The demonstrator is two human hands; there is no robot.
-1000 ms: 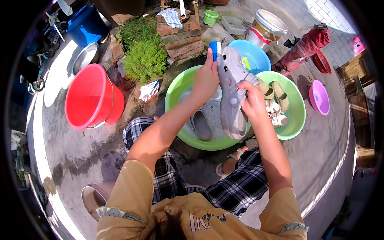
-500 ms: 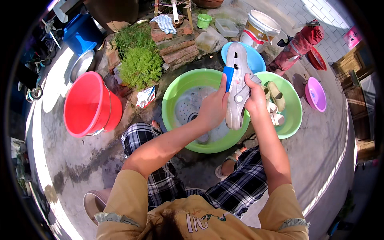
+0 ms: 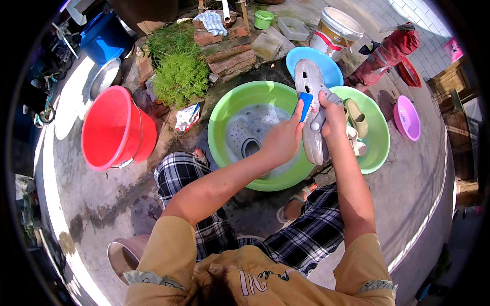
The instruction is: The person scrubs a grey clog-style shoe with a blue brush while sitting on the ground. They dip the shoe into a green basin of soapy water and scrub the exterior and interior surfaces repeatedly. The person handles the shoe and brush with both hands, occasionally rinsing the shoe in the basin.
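The left hand [image 3: 282, 143] was closed around a blue brush [image 3: 306, 105], which lay against the left side of a gray clog [image 3: 313, 140]. The right hand [image 3: 333, 116] gripped that clog from its right side, holding it lengthwise above the right part of a large green basin [image 3: 219, 115]. In this basin, sudsy water [image 3: 264, 118] surrounded another clog [image 3: 237, 136], partly hidden by the left forearm. Just to the right stood a second green basin [image 3: 379, 140], holding olive clogs [image 3: 359, 120] and white shoes [image 3: 360, 149]. A blue basin [image 3: 298, 57] sat on the far side, and a purple basin [image 3: 407, 118] farther right. Well to the left, a red bucket [image 3: 106, 120] stood on the concrete floor [image 3: 102, 204], with a crumpled packet [image 3: 187, 117] between it and the large green basin.
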